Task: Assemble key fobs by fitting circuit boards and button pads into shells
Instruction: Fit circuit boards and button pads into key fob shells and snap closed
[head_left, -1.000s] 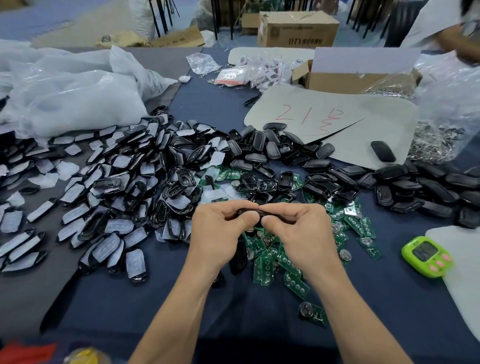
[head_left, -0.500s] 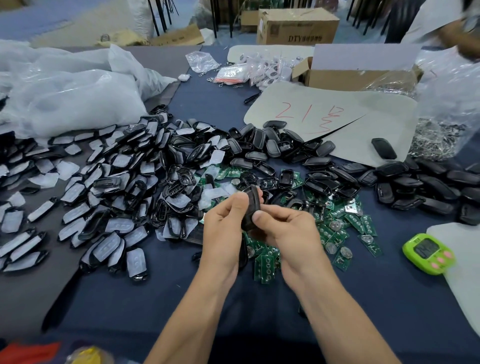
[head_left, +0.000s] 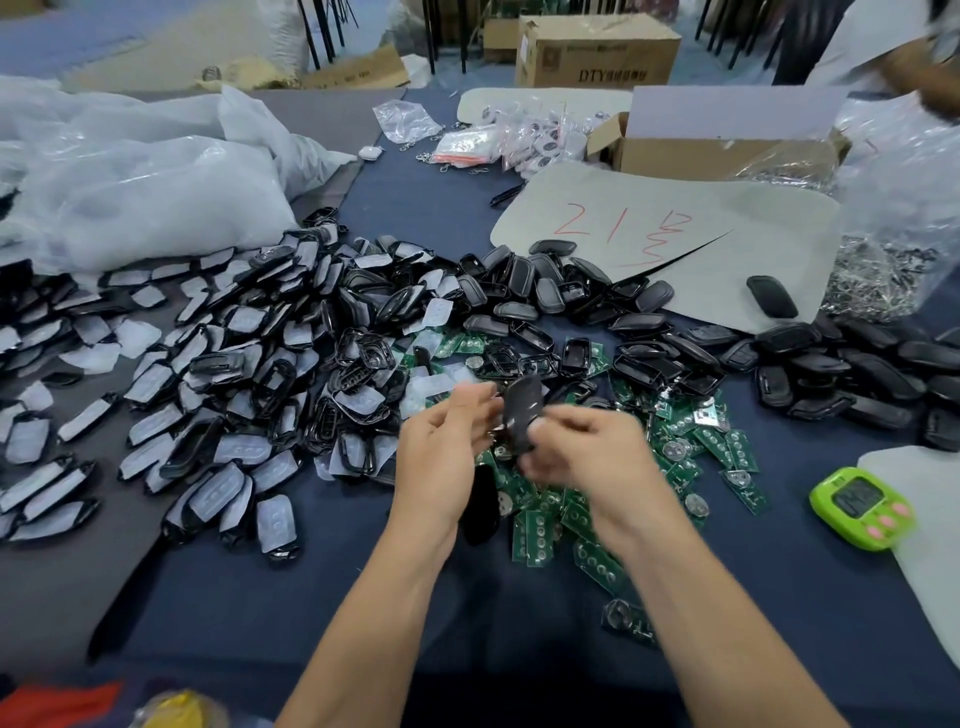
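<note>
Table (head_left: 363, 597): covered in dark blue cloth, with a grey mat (head_left: 41, 597) over its left part.
Left: film-covered black shells (head_left: 208, 395), heaped across the mat and cloth.
Middle: green circuit boards (head_left: 540, 525), scattered.
Right: bare black shells (head_left: 831, 364); lime-green timer (head_left: 860, 506).
Far side: white plastic bags (head_left: 130, 197), beige sheet (head_left: 727, 228) with red writing, open cardboard box (head_left: 701, 153).

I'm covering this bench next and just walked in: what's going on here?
A person's left hand and right hand hold one black fob shell roughly upright between them, over a heap of green circuit boards. Their fingers are blurred, so the exact grip is unclear. Shells with white pads lie to the left, bare black shells to the right, and a green timer sits at the far right.
</note>
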